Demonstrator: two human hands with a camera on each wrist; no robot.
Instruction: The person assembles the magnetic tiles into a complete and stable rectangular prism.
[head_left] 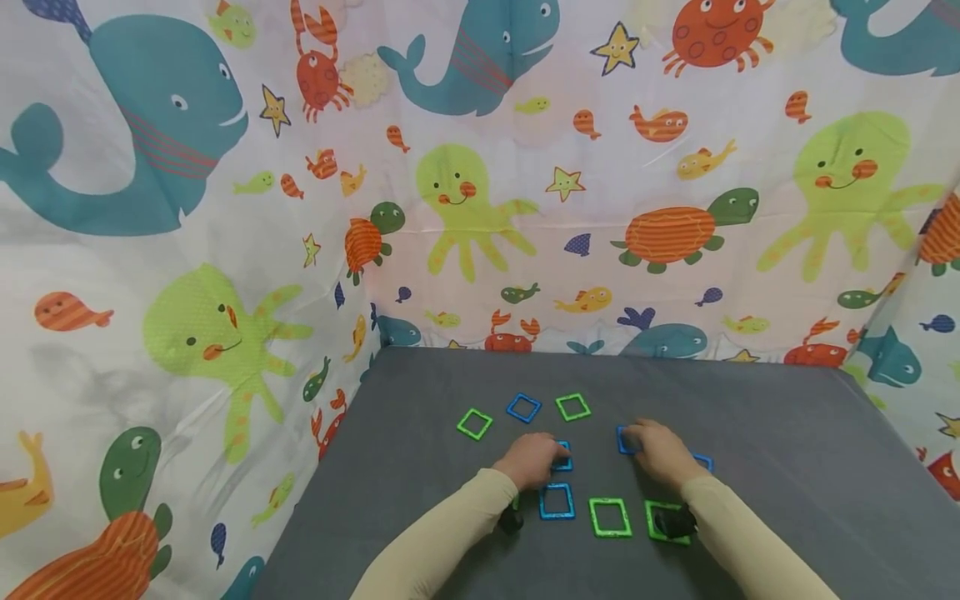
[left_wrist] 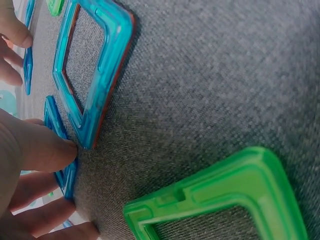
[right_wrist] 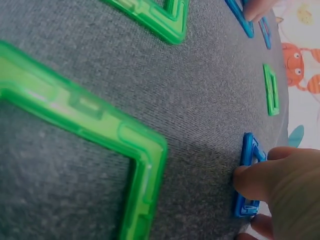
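Observation:
My left hand [head_left: 528, 461] reaches down to a blue square magnetic tile [head_left: 564, 467] on the grey surface. In the left wrist view, its thumb lies at one edge of that tile [left_wrist: 71, 181] and the fingers at the other side. Another blue tile [head_left: 543, 502] lies just nearer. Farther right, my right hand [head_left: 660, 450] pinches a second blue tile [head_left: 621, 440], mostly covered by the fingers; the right wrist view shows the thumb on its frame [right_wrist: 247, 147]. One more blue tile [head_left: 705, 457] shows partly behind the right wrist.
Nearer me lie a green tile [head_left: 612, 534] and another green tile [head_left: 660, 504], partly hidden by the right wrist's black camera. At the back are a green tile [head_left: 467, 433], a blue tile [head_left: 517, 416] and a green tile [head_left: 577, 417]. A sea-animal curtain [head_left: 480, 317] encloses the surface.

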